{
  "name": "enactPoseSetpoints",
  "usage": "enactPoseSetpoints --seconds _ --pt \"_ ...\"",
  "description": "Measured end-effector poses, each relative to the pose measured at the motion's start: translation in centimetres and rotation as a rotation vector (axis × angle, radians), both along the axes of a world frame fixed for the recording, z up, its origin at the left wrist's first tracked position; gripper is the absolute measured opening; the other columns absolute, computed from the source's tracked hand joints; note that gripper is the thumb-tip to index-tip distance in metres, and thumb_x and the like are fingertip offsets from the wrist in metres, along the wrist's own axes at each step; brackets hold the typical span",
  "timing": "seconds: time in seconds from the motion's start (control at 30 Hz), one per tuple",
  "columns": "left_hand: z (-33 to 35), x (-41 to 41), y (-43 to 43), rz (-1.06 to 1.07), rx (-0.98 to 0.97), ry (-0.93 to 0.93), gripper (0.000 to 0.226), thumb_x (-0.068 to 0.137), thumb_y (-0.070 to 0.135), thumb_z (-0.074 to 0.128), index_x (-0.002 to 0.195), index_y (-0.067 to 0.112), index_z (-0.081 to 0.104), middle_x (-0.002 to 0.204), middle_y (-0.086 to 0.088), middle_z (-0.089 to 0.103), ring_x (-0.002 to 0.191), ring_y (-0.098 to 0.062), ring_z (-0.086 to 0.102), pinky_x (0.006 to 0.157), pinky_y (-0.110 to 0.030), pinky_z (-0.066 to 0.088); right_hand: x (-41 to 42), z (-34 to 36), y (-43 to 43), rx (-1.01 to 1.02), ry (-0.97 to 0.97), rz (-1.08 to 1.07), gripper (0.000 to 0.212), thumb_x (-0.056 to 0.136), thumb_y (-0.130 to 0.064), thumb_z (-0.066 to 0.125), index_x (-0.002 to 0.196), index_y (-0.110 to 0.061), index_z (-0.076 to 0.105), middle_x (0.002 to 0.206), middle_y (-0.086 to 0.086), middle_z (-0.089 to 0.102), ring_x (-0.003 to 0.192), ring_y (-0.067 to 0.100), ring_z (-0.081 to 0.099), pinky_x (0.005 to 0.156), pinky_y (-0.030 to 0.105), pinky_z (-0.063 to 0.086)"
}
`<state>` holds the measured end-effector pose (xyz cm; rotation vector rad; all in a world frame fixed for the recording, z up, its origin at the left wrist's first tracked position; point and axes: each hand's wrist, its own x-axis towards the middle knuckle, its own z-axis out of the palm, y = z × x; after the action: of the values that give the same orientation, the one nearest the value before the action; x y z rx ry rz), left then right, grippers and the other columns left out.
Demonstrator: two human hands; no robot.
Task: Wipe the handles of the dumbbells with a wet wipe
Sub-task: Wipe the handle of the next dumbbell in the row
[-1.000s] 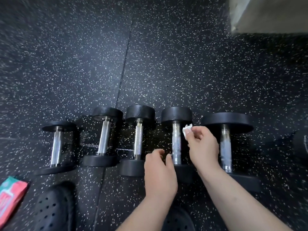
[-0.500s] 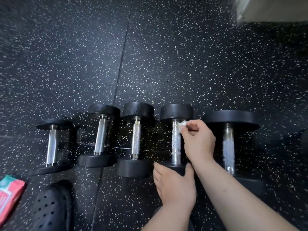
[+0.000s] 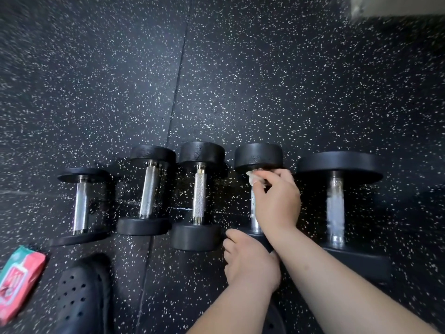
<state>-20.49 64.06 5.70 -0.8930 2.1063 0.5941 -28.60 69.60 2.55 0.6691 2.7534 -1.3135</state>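
Your right hand [image 3: 277, 201] pinches the wet wipe [image 3: 252, 177] at the top of the fourth dumbbell's handle [image 3: 254, 218]; your left hand [image 3: 250, 259] clamps its near head.

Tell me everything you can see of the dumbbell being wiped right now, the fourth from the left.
The fourth dumbbell lies on the speckled floor, handle running away from the camera. Its ends are round, matte black, rubber-looking; the far one shows fully, the near one is mostly hidden. The metal handle looks shiny and wet. The right hand presses a small crumpled wet wipe to the handle's far end. The left hand rests on the near end.
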Motion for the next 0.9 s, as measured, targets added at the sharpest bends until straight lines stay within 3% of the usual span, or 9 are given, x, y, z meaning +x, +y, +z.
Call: enactPoseSetpoints --seconds 0.17,0.33,0.43,0.63,0.73,0.9 --pt "0.4 0.0 0.2 -0.039 -0.007 -0.007 0.089 0.089 0.050 0.076 0.146 0.009 0.021 0.148 -0.008 0.035 0.139 -0.030 0.043 0.108 -0.043 0.046 -0.7 -0.5 0.0 0.079 -0.017 -0.044 0.008 0.093 -0.045 0.074 0.097 -0.040 0.079 0.099 -0.017 0.060 0.071 0.003 0.055 0.059 0.024 0.040" --pt "0.6 -0.2 0.2 -0.053 -0.013 -0.032 0.077 0.094 0.035 0.069 0.146 0.010 0.019 0.148 -0.008 0.035 0.137 -0.029 0.044 0.105 -0.042 0.045 -1.2 -1.1 -0.4 -0.121 -0.070 -0.266 0.012 0.089 -0.051 0.078 0.087 -0.039 0.078 0.097 -0.018 0.071 0.081 -0.002 0.059 0.065 0.015 0.040" --pt "0.8 -0.2 0.3 -0.051 -0.010 -0.020 0.065 0.095 0.029 0.060 0.143 0.012 0.020 0.146 -0.007 0.034 0.134 -0.028 0.044 0.104 -0.041 0.045 -1.5 -1.5 -0.6 -0.201 -0.085 -0.356 0.018 0.084 -0.057 0.080 0.083 -0.039 0.078 0.093 -0.016 0.073 0.085 0.006 0.065 0.071 0.027 0.052" --pt "0.7 -0.3 0.4 -0.065 -0.013 -0.045 0.075 0.093 0.026 0.064 0.148 0.009 0.016 0.148 -0.007 0.032 0.135 -0.027 0.044 0.103 -0.039 0.044 -1.5 -1.5 -1.0 -0.005 -0.025 -0.205 0.016 0.088 -0.042 0.081 0.076 -0.043 0.070 0.096 -0.017 0.062 0.095 0.015 0.058 0.070 0.031 0.044" --pt "0.6 -0.2 0.3 -0.054 -0.014 -0.046 0.072 0.094 0.026 0.062 0.148 0.011 0.017 0.147 -0.006 0.033 0.134 -0.027 0.045 0.103 -0.039 0.045 -1.4 -1.5 -0.9 -0.118 -0.057 -0.308 0.017 0.087 -0.051 0.080 0.077 -0.040 0.073 0.097 -0.021 0.068 0.094 0.010 0.061 0.072 0.031 0.048" --pt "0.2 -0.1 0.3 -0.056 -0.028 -0.035 0.071 0.093 0.025 0.064 0.146 0.011 0.019 0.145 -0.006 0.034 0.131 -0.026 0.046 0.101 -0.039 0.046 -1.2 -1.4 -0.7 -0.295 -0.071 -0.450 0.018 0.082 -0.054 0.084 0.083 -0.038 0.079 0.081 -0.018 0.073 0.082 0.005 0.068 0.077 0.029 0.056"
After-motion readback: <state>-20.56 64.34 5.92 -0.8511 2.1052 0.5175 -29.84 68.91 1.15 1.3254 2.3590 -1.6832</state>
